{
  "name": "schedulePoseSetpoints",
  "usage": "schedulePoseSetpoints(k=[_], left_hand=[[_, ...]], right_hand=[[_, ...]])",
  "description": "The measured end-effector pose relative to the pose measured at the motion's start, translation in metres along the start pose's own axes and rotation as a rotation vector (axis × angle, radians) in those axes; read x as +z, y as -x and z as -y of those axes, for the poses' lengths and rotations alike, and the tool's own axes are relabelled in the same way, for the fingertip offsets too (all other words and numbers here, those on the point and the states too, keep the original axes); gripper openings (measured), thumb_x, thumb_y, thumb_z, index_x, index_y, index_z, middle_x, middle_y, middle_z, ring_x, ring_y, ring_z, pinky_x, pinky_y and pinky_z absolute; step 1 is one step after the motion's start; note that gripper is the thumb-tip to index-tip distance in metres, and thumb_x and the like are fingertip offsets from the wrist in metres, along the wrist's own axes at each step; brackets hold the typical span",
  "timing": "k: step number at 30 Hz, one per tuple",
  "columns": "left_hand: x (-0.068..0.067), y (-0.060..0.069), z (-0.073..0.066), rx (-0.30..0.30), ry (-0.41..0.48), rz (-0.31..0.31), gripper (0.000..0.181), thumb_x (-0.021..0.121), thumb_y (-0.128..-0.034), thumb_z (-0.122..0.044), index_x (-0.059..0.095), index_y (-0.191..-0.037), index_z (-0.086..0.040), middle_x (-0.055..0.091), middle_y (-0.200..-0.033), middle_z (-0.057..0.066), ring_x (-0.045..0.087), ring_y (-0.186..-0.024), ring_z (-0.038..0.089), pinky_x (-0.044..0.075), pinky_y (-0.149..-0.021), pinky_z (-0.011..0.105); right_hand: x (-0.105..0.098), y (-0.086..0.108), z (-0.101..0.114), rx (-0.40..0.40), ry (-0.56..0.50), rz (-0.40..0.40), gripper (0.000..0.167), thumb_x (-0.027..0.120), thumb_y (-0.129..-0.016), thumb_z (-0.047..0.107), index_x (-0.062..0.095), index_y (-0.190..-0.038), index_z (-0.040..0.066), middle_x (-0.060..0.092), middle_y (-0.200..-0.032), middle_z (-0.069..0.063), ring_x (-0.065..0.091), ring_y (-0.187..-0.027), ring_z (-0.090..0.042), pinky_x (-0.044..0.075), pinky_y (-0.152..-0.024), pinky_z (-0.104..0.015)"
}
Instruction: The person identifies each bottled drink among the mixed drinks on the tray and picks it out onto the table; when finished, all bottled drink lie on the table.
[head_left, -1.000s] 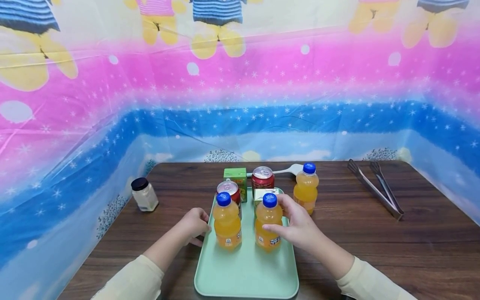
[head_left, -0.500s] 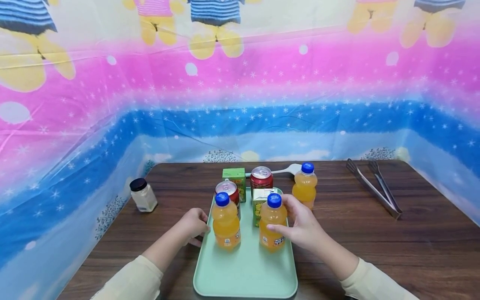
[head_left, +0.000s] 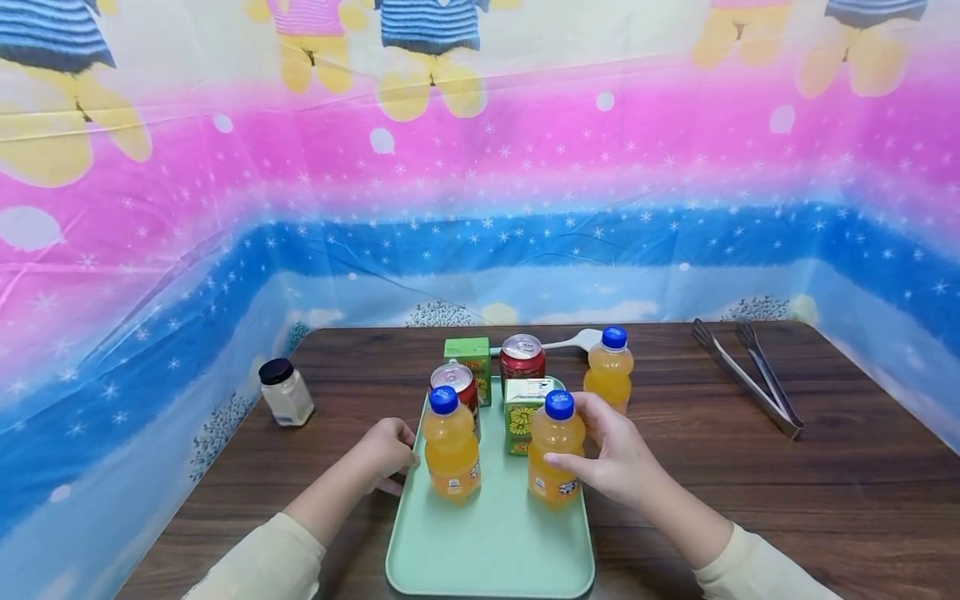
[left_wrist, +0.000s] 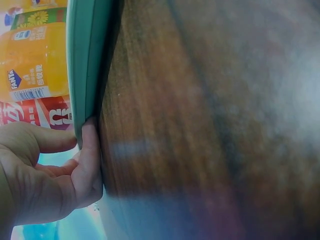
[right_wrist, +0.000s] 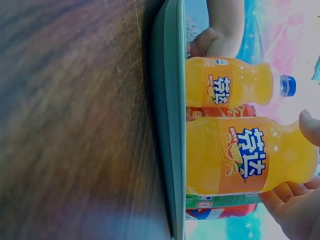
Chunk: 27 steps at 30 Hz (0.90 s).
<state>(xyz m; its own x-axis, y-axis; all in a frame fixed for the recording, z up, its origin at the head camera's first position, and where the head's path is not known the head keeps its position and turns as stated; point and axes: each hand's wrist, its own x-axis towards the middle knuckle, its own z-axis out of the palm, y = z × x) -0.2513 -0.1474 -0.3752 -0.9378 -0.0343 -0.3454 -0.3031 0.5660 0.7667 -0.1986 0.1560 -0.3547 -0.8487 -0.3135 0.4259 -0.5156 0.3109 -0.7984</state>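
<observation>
My right hand (head_left: 617, 450) holds an orange soda bottle (head_left: 553, 450) with a blue cap, thumb on the near side. The bottle stands upright on the green tray (head_left: 487, 550), toward its right edge. In the right wrist view the hand is around the upper part of this bottle (right_wrist: 240, 155). My left hand (head_left: 392, 450) grips the tray's left rim, thumb and fingers on either side of the rim (left_wrist: 86, 65) in the left wrist view. A second orange soda bottle (head_left: 452, 454) stands on the tray's left, untouched. A green drink carton (head_left: 519, 421) sits just behind the held bottle.
Farther back are two red cans, one nearer (head_left: 454, 379) and one farther (head_left: 522, 358), and another green carton (head_left: 468, 354). A third orange bottle (head_left: 609, 375) stands right of the tray. A white utensil (head_left: 577, 340), metal tongs (head_left: 757, 383) and a black-lidded jar (head_left: 287, 396) lie around.
My right hand has moved the orange soda bottle rightward and slightly nearer across the tray, uncovering more of the green carton behind it. The left hand stays at the rim.
</observation>
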Motion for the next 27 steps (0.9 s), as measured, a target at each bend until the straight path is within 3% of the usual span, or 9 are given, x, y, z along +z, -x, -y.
schedulePoseSetpoints(k=[6, 27], left_hand=[[0.000, 0.001, 0.000, 0.005, -0.006, 0.002, 0.022, 0.063, -0.0831, 0.007, 0.050, -0.099, 0.001, 0.054, -0.090, 0.016, 0.058, -0.075, 0.028, 0.056, -0.053, 0.041], [0.000, 0.000, 0.002, 0.018, 0.010, -0.003, 0.020, 0.061, -0.0837, 0.007, 0.050, -0.099, 0.002, 0.053, -0.088, 0.017, 0.057, -0.074, 0.028, 0.056, -0.052, 0.042]], right_hand=[[-0.003, 0.002, -0.001, -0.045, -0.015, -0.008, 0.054, 0.079, -0.075, 0.008, 0.050, -0.121, 0.008, 0.060, -0.116, -0.003, 0.058, -0.108, -0.017, 0.047, -0.092, -0.036], [-0.012, 0.007, 0.007, -0.052, 0.011, -0.020, 0.057, 0.078, -0.074, 0.003, 0.050, -0.122, 0.008, 0.060, -0.116, -0.003, 0.059, -0.107, -0.018, 0.049, -0.090, -0.039]])
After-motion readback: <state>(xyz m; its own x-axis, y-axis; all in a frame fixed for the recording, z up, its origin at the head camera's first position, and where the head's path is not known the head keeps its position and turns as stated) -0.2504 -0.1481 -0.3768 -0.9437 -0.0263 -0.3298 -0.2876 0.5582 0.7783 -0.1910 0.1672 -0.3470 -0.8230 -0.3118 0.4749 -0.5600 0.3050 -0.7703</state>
